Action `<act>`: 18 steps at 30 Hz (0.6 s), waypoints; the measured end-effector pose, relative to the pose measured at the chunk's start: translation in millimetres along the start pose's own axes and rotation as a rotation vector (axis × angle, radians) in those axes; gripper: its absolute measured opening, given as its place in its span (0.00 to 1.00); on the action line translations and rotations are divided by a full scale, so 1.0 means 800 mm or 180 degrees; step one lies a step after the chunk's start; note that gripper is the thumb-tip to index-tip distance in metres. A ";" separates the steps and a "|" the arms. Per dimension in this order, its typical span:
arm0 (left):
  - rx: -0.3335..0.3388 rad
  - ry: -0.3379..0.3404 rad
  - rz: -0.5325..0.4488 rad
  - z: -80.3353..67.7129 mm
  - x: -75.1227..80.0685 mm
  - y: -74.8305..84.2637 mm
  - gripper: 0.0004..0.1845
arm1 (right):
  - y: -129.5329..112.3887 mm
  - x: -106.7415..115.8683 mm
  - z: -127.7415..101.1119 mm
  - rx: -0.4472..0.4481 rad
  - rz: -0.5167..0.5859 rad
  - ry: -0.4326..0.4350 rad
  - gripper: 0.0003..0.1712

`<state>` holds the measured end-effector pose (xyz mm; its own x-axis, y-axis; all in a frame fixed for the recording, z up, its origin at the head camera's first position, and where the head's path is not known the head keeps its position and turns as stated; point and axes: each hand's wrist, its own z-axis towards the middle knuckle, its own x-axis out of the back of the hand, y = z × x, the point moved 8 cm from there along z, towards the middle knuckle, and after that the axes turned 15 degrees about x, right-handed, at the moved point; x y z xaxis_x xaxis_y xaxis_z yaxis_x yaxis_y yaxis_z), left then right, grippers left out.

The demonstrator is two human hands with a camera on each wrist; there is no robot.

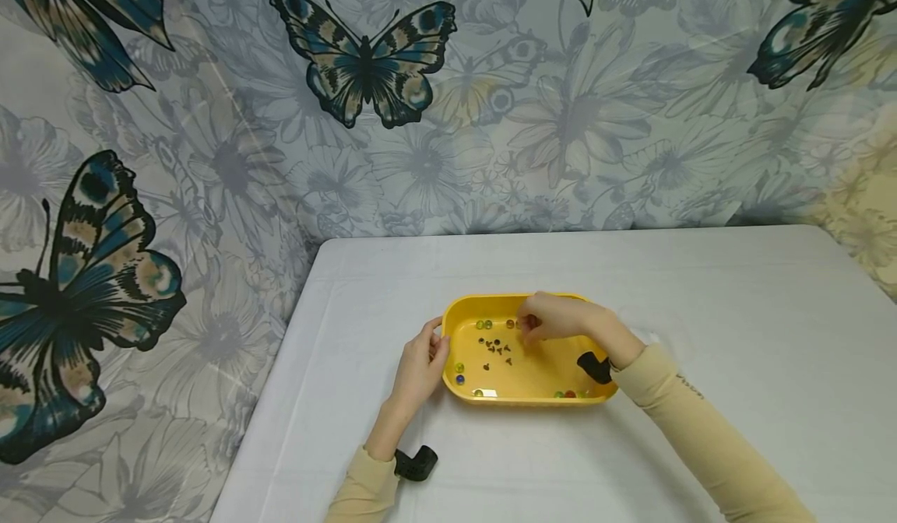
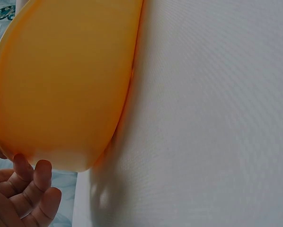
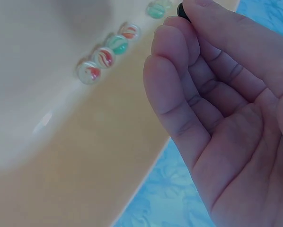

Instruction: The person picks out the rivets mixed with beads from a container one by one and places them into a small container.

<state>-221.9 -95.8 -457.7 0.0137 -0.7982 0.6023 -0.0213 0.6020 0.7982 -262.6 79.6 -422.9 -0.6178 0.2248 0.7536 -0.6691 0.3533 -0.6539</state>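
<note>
Black piece [image 3: 181, 10] sits pinched in the right hand [image 1: 564, 317] over a yellow tray [image 1: 536, 371] gripped by the left hand [image 1: 420, 359]; picking-up seems in hand, next calling for a steady lift.

The person wears long beige sleeves [image 1: 708, 437] (a small dark marking [image 1: 690, 386] runs along the right one) and a chunky black camera [image 1: 416, 465] on each wrist.
</note>
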 end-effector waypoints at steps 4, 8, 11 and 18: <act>0.0005 -0.0006 -0.0001 0.000 0.000 0.000 0.19 | -0.002 0.006 -0.003 0.0047 -0.0009 0.0043 0.07; 0.0004 0.0006 0.0005 0.001 0.000 -0.001 0.19 | -0.002 0.012 -0.006 0.0065 -0.0036 0.0091 0.07; -0.0004 0.0004 -0.0004 0.001 0.000 -0.001 0.19 | -0.004 0.015 -0.008 0.0076 -0.0045 0.0125 0.08; -0.0005 0.0012 0.0001 0.000 0.000 0.000 0.19 | -0.006 0.021 -0.013 0.0030 -0.0048 0.0188 0.09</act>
<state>-222.1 -95.7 -457.4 0.0176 -0.7979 0.6026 -0.0197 0.6023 0.7980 -265.6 90.8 -406.1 -0.5822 0.2726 0.7659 -0.6822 0.3486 -0.6427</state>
